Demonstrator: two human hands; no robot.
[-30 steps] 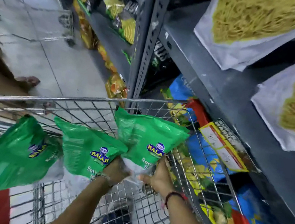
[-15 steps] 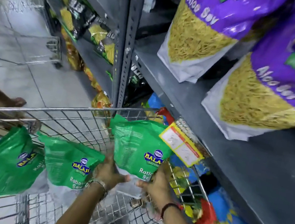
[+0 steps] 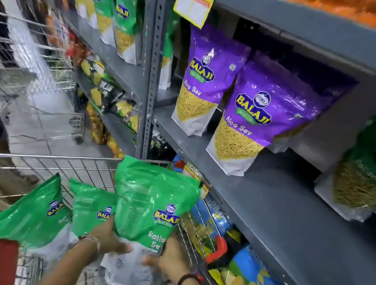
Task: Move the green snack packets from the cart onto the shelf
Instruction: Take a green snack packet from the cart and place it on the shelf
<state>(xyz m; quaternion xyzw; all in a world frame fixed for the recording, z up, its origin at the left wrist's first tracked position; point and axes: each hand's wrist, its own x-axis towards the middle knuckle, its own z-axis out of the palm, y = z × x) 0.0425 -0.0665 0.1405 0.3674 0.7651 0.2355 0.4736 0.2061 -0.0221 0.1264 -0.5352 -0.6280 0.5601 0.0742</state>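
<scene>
Standing at 3 o'clock, the grey shelf [image 3: 280,224] holds purple bags [image 3: 254,118]. Above the cart [image 3: 36,158], the green packet [image 3: 149,200] stands tall, top toward 12 o'clock. Left hand [image 3: 107,236] and right hand [image 3: 169,254] grip its bottom.

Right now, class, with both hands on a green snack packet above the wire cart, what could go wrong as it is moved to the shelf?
1. The left hand and right hand pinch only the bottom of the glossy green snack packet; it may flop or slip.
2. Swinging it up could knock the upright purple snack pouches standing at the grey metal shelf edge.
3. It may snag on the wire cart's rim.
</scene>
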